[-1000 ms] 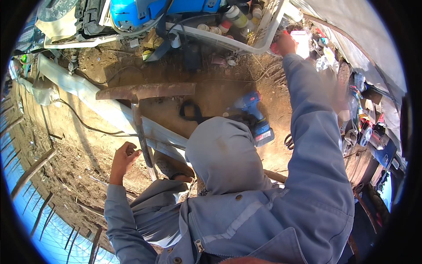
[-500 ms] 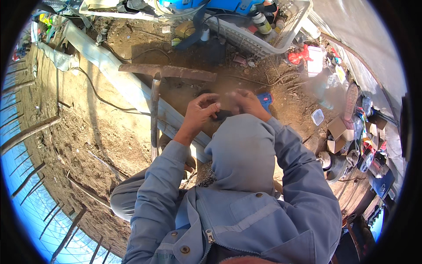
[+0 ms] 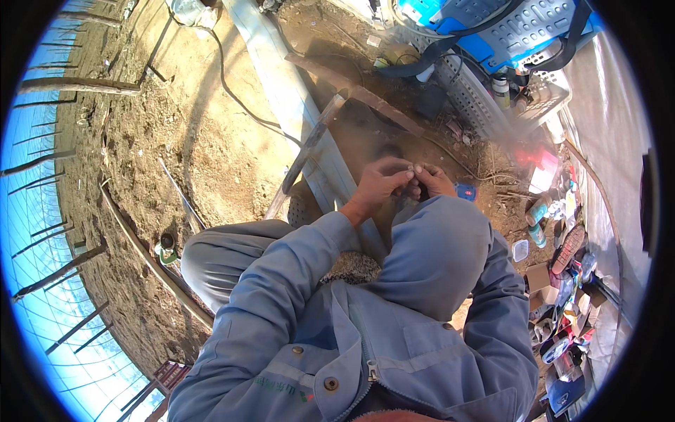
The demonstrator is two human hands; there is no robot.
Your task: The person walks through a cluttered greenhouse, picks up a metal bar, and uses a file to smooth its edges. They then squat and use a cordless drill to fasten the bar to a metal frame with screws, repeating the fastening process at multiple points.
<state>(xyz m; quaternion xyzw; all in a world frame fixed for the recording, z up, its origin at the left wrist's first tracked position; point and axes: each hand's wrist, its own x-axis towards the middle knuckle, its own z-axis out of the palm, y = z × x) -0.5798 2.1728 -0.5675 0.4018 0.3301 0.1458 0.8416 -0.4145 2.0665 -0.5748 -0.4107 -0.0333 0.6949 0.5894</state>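
My left hand (image 3: 383, 184) and my right hand (image 3: 435, 181) meet above my raised knee, fingers bent and fingertips pressed together. Whatever lies between the fingertips is too small or too hidden to name. Just right of my right hand, partly behind the knee, lies a small blue object (image 3: 465, 191) with a red mark. A T-shaped tool (image 3: 307, 156) with a long handle and a rusty, narrow head lies beyond my left hand, like a pickaxe. Its handle crosses a long pale plank or beam (image 3: 271, 67).
A white plastic crate (image 3: 464, 95) with a blue perforated case (image 3: 492, 35) stands far right. Shoes (image 3: 568, 247), cardboard boxes (image 3: 540, 278) and litter lie along the plastic sheeting (image 3: 610, 126). A black cable (image 3: 235, 98) runs over the soil; wooden poles (image 3: 77, 86) stand at left.
The view has turned, so the scene appears shifted and tilted. My hands, apart before with a dark object by the left fingers, have come together at the fingertips.
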